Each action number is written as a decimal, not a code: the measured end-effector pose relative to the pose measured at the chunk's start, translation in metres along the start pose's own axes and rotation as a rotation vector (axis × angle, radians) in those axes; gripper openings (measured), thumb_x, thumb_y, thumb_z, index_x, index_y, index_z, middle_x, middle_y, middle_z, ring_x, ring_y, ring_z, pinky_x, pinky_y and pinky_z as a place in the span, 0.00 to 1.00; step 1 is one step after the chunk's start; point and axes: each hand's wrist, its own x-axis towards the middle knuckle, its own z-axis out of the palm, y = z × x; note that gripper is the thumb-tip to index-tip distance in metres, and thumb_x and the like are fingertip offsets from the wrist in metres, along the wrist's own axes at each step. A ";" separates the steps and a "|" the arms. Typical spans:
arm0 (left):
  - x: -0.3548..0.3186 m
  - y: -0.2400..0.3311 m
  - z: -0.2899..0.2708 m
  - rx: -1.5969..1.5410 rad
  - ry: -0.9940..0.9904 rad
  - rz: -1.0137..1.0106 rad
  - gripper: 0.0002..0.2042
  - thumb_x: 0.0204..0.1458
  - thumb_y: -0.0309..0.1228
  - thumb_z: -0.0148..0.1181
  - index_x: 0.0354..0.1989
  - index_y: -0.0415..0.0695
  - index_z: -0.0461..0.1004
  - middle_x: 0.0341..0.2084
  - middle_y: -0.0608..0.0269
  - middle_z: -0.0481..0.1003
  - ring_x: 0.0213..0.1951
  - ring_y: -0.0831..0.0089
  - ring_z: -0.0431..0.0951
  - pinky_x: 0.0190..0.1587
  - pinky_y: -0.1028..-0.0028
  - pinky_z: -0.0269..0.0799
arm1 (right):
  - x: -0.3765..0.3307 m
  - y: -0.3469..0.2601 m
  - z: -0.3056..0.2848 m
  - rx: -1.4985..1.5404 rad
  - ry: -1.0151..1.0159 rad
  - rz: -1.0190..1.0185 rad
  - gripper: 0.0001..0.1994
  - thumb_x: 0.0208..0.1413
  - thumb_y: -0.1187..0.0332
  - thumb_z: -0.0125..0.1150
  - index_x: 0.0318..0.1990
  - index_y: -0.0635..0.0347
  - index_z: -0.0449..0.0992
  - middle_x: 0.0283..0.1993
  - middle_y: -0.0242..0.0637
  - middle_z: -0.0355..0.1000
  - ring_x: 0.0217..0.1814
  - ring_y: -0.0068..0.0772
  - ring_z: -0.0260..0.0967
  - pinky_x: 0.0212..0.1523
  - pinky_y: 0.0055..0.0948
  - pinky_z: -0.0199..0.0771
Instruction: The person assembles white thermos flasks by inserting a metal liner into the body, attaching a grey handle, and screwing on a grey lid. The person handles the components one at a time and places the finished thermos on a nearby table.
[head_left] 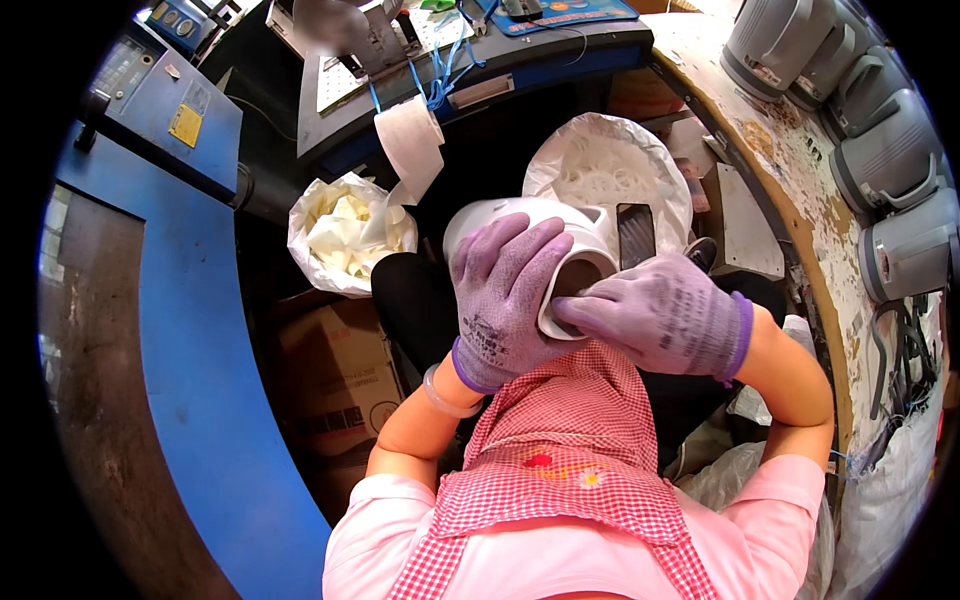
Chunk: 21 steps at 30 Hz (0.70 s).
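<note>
One white vessel (592,235), mouth (582,272) turned toward four o'clock: clasped by splayed left grip (505,290); right grip (660,312) curled at mouth, hold undeterminable.

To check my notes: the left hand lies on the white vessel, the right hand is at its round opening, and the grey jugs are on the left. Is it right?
Wrong side: the grey jugs are on the right, as the head view shows. The rest holds: left hand on the white vessel, right hand at its round opening.
</note>
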 end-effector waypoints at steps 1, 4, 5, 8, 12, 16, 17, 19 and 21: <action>0.005 0.002 -0.006 0.045 0.010 -0.020 0.37 0.32 0.49 0.76 0.53 0.44 0.74 0.54 0.58 0.74 0.56 0.56 0.70 0.60 0.54 0.60 | -0.002 0.000 -0.006 0.052 0.031 -0.028 0.16 0.54 0.69 0.59 0.52 0.53 0.75 0.42 0.38 0.78 0.40 0.39 0.80 0.38 0.33 0.80; 0.011 -0.030 -0.015 -0.016 0.273 -0.100 0.38 0.31 0.48 0.80 0.53 0.43 0.73 0.54 0.56 0.74 0.54 0.56 0.72 0.59 0.58 0.61 | -0.016 0.023 -0.016 0.484 0.450 0.060 0.23 0.62 0.64 0.54 0.63 0.63 0.67 0.62 0.47 0.69 0.62 0.39 0.69 0.62 0.33 0.66; 0.002 -0.045 -0.016 -0.037 0.392 -0.121 0.42 0.33 0.46 0.80 0.57 0.39 0.69 0.55 0.52 0.73 0.54 0.56 0.73 0.57 0.60 0.65 | -0.026 0.044 -0.015 0.468 0.619 0.161 0.25 0.68 0.60 0.50 0.66 0.68 0.63 0.69 0.49 0.63 0.70 0.40 0.62 0.71 0.36 0.57; -0.021 -0.071 -0.015 -0.532 0.675 -0.418 0.51 0.36 0.43 0.79 0.67 0.34 0.56 0.60 0.48 0.68 0.58 0.57 0.72 0.60 0.59 0.68 | -0.058 0.123 0.046 0.918 0.915 0.645 0.31 0.71 0.49 0.42 0.70 0.65 0.58 0.73 0.43 0.57 0.74 0.35 0.55 0.74 0.36 0.48; -0.087 -0.078 -0.018 -0.855 0.021 -0.587 0.62 0.32 0.33 0.78 0.75 0.40 0.38 0.71 0.48 0.53 0.72 0.60 0.55 0.70 0.63 0.53 | -0.055 0.150 0.069 1.292 1.135 0.584 0.31 0.71 0.46 0.37 0.68 0.64 0.61 0.70 0.42 0.61 0.72 0.34 0.57 0.71 0.33 0.56; -0.136 -0.061 0.021 -1.075 -0.082 -0.883 0.58 0.41 0.30 0.76 0.76 0.42 0.36 0.65 0.49 0.64 0.64 0.67 0.66 0.66 0.68 0.60 | 0.015 0.176 0.048 0.582 0.872 0.641 0.22 0.70 0.63 0.49 0.63 0.69 0.65 0.64 0.44 0.67 0.66 0.38 0.64 0.68 0.34 0.60; -0.142 -0.057 0.032 -1.133 0.020 -0.970 0.57 0.41 0.31 0.75 0.76 0.42 0.37 0.64 0.49 0.66 0.63 0.67 0.67 0.64 0.69 0.62 | 0.045 0.178 0.045 0.168 0.861 0.515 0.22 0.63 0.69 0.59 0.61 0.69 0.67 0.62 0.46 0.69 0.64 0.39 0.66 0.66 0.34 0.63; -0.158 -0.057 0.051 -0.850 0.004 -0.948 0.57 0.42 0.33 0.74 0.76 0.40 0.36 0.61 0.49 0.68 0.61 0.66 0.70 0.63 0.69 0.65 | 0.109 0.160 0.029 0.109 0.769 0.324 0.19 0.56 0.71 0.65 0.55 0.63 0.75 0.55 0.45 0.73 0.60 0.43 0.70 0.63 0.35 0.66; -0.155 -0.051 0.066 -0.833 0.079 -1.014 0.56 0.42 0.34 0.74 0.75 0.38 0.38 0.61 0.47 0.67 0.60 0.62 0.70 0.62 0.69 0.66 | 0.164 0.152 0.032 0.202 0.547 0.061 0.18 0.54 0.67 0.68 0.52 0.60 0.77 0.53 0.45 0.74 0.59 0.46 0.69 0.62 0.40 0.67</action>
